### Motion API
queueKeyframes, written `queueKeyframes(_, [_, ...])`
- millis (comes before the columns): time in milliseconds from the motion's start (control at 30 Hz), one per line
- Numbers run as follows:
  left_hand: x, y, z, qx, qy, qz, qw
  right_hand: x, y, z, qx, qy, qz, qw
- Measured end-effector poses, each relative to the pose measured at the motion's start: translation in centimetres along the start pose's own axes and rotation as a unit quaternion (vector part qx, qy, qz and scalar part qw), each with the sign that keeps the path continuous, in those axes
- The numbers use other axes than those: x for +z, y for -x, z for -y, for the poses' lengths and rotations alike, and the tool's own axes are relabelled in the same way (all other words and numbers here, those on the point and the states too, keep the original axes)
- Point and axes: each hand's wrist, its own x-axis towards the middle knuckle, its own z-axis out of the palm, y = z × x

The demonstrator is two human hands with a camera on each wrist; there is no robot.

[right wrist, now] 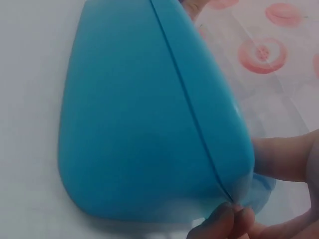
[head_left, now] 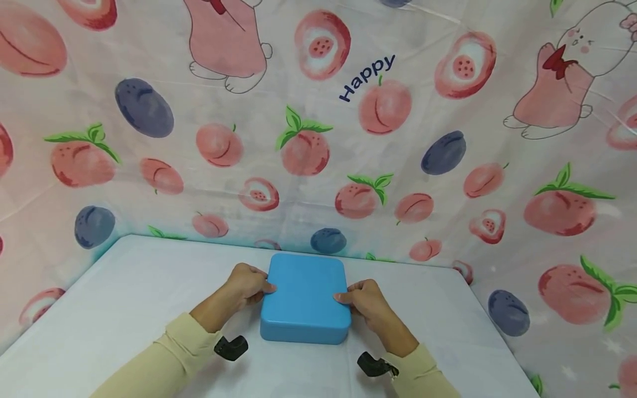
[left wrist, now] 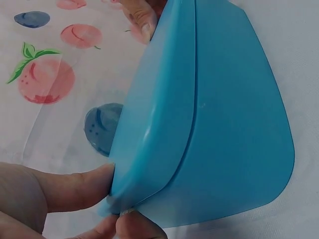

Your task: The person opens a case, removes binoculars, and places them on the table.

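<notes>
A blue plastic box [head_left: 303, 333] with rounded corners sits on the white table, its lid [head_left: 306, 290] on top. My left hand [head_left: 246, 286] grips the lid's left edge, thumb on the top face. On the opposite side, my right hand [head_left: 367, 301] pinches the right edge the same way. A thin seam between lid and body runs along the wall in both wrist views. In the left wrist view, fingertips [left wrist: 137, 226] of the left hand sit right at that seam below the thumb. Right fingertips [right wrist: 219, 221] are also at the seam. The inside of the box is hidden.
The white table [head_left: 164, 287] extends around the box on all sides. Behind it hangs a cloth [head_left: 259, 149] printed with peaches, plums and rabbits, which also covers the sides. Black wrist cameras [head_left: 231, 348] hang below both sleeves, close to the table.
</notes>
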Motion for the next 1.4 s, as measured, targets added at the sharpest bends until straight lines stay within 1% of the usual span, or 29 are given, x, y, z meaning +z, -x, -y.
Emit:
queueKeyframes(167, [0.1,0.2,0.0,-0.002,0.003,-0.002,1.0,-0.1,0.3,0.4,0.017,0.004,0.016,0.9997])
queueKeyframes(300, [0.1,0.3,-0.1,0.001,0.011,0.007,0.9999,-0.4,0.5,0.6,0.025,0.02,0.023,0.9992])
queueKeyframes(400, [0.1,0.4,-0.3,0.001,0.028,0.018,0.9995,-0.7,0.6,0.7,0.019,0.028,0.019,0.9992])
queueKeyframes(533, [0.0,0.6,-1.0,0.015,0.056,0.03,0.9979,-1.1,0.8,1.0,0.001,0.024,0.008,0.9997])
queueKeyframes(700, [-0.2,1.0,-1.6,0.02,0.076,0.033,0.9964,-1.5,1.2,1.4,-0.021,0.011,0.0,0.9997])
queueKeyframes(867, [-0.7,1.5,-1.5,0.03,0.087,0.036,0.9951,-1.6,1.8,1.9,-0.041,-0.009,-0.003,0.9991])
queueKeyframes(1000, [-1.2,1.8,-1.2,0.037,0.095,0.036,0.9941,-1.5,2.3,2.1,-0.046,-0.033,0.006,0.9984])
queueKeyframes(1200, [-2.3,2.0,-1.2,0.049,0.1,0.041,0.993,-1.2,2.8,2.7,-0.048,-0.07,0.007,0.9963])
queueKeyframes(1400, [-3.4,2.4,-1.0,0.061,0.098,0.051,0.992,-0.7,3.5,3.0,-0.053,-0.085,0.014,0.9948])
